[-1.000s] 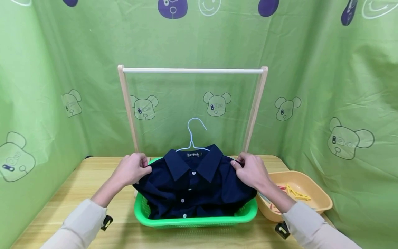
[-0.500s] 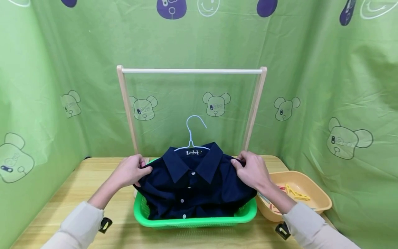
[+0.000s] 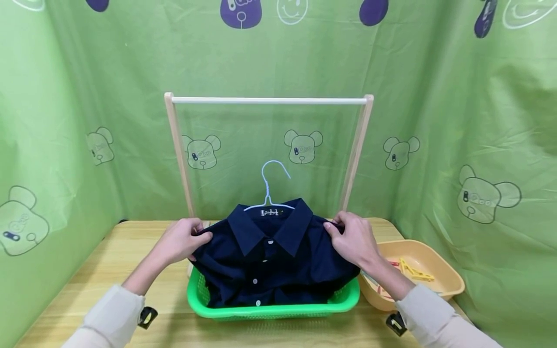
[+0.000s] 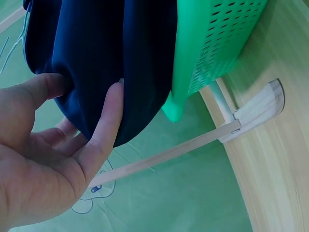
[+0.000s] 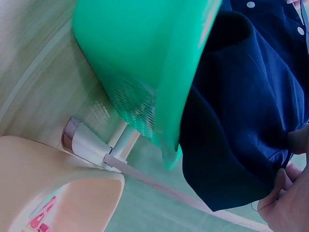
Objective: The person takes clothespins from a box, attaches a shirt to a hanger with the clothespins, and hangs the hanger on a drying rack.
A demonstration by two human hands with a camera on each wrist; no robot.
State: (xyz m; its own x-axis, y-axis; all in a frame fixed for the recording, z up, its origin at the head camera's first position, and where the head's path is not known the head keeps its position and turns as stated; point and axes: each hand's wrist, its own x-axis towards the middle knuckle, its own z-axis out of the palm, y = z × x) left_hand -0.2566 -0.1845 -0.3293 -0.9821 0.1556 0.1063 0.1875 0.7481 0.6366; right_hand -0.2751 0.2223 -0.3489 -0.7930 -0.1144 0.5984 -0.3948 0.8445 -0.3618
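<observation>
A dark navy button-up shirt point(image 3: 270, 261) lies with its lower part in the green basket point(image 3: 274, 311), collar facing up. Out of its neck opening rises the hook of a pale blue wire hanger point(image 3: 267, 186); the hanger's arms are mostly hidden inside the shirt. My left hand point(image 3: 184, 239) pinches the cloth at the shoulder on the left, thumb on top, as the left wrist view shows on the dark fabric point(image 4: 96, 63). At the opposite shoulder my right hand point(image 3: 354, 239) pinches the cloth between thumb and fingers.
Behind the basket stands a wooden rack with a white rail point(image 3: 270, 100). An orange tub point(image 3: 448, 275) sits to the right, holding a yellow clothespin point(image 3: 415, 271) and some red pieces. Green curtains surround the wooden table point(image 3: 100, 270).
The hanger hook and collar have risen slightly over the last second. Both hands keep their hold on the shoulders, almost in place.
</observation>
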